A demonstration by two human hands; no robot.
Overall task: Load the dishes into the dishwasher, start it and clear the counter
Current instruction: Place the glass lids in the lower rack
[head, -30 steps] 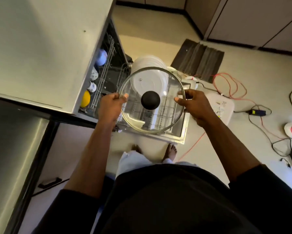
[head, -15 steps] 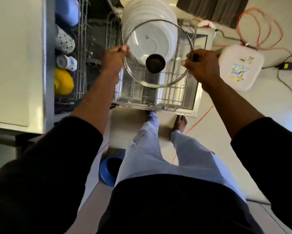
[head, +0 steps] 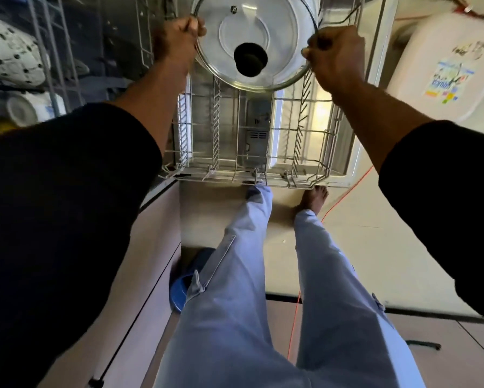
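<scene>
Round glass lid with black knob (head: 253,37) held over far end of white wire lower dishwasher rack (head: 252,141); left hand (head: 176,37) grips left rim, right hand (head: 336,51) grips right rim; white plates (head: 310,7) behind lid

I take this for a home kitchen: an open dishwasher (head: 380,51) with its lower wire rack (head: 257,152) pulled out, cups (head: 22,110) sitting in the upper rack (head: 53,65), pale cabinet fronts (head: 156,247) alongside, and a bare foot (head: 315,197) on the beige floor (head: 361,233)
</scene>
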